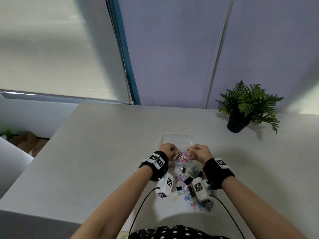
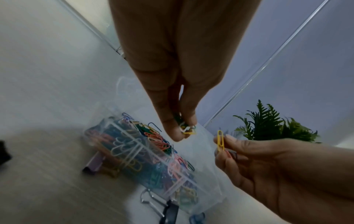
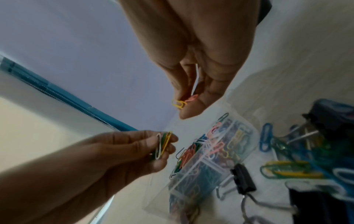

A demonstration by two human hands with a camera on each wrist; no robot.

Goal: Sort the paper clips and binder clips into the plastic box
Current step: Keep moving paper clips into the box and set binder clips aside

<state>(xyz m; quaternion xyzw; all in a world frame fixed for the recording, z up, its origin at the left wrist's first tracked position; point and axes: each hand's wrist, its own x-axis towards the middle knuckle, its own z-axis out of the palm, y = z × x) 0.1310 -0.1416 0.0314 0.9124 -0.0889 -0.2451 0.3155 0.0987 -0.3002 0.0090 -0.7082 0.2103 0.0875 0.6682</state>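
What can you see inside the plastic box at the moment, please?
The plastic box holds coloured paper clips spread across its divided compartments. No binder clips show inside it. Both hands hover above, covering part of it in the head view.

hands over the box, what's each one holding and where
Left hand pinches a small bunch of paper clips at its fingertips; right hand pinches a yellow clip and others likewise.
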